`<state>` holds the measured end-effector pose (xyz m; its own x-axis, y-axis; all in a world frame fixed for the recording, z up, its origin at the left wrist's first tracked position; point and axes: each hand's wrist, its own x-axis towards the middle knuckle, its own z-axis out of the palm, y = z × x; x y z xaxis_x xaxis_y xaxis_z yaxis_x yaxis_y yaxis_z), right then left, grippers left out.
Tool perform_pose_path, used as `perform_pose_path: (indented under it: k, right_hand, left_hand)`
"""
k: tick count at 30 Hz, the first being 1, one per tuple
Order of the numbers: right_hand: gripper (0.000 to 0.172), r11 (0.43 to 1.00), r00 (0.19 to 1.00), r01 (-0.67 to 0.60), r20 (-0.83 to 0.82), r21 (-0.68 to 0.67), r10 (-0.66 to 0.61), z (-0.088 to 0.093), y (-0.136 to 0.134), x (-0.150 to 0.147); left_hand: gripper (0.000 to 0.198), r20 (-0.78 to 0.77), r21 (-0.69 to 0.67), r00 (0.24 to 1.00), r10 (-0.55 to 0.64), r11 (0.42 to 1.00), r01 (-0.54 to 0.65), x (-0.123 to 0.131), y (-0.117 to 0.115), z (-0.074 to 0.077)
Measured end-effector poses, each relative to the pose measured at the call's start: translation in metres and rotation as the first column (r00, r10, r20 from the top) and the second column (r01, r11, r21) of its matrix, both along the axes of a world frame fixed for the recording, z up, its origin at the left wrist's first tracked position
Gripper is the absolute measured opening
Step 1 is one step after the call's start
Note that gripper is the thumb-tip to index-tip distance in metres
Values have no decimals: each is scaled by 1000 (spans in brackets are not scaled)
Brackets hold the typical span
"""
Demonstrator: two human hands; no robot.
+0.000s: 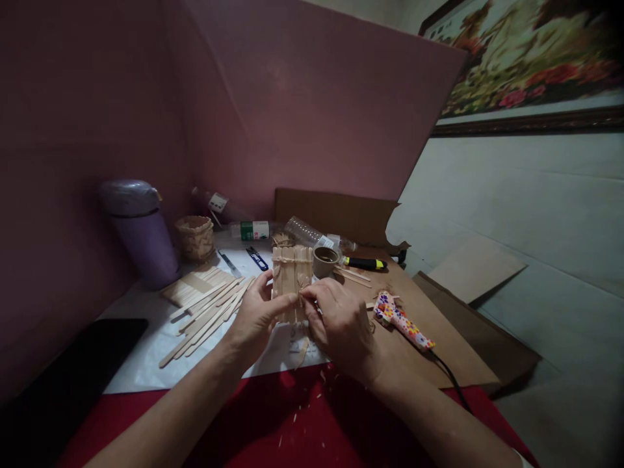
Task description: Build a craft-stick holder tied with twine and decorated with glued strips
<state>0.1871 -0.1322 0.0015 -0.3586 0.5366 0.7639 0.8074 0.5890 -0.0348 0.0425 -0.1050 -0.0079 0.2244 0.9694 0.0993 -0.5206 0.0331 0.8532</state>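
Observation:
Upright between my hands is a small panel of wooden craft sticks (291, 266), set side by side, with a thin strip across its upper part. My left hand (257, 309) grips its left side, thumb lying across the front. The fingers of my right hand (338, 318) pinch at the panel's right front; what small piece they hold, if any, is hidden. A wood sliver (303, 351) hangs or lies just below. Loose craft sticks (209, 318) are spread on the white sheet left of my left hand. A flower-patterned glue gun (402, 322) lies to the right.
Behind stand a purple tumbler (143, 240), a woven stick basket (195, 237) and a small cup (325, 261). A blue cutter (257, 259), plastic bottles (312, 231) and a black-yellow handled tool (364, 263) lie around. Cardboard (439, 351) covers the right side; a cord trails from the glue gun.

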Motion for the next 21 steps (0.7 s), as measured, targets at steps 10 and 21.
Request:
perform_pose_path:
  k: [10,21]
  right_hand:
    - [18,1000,1000,-16,10,-26,16,1,-2,0]
    - [18,996,989,85,120,20,-87,-9,3,-2]
  left_hand:
    - [46,-91,94,996,4,996,5,-1,2,-6]
    - [49,-67,17,998,-14,1000,15,3,-5,-2]
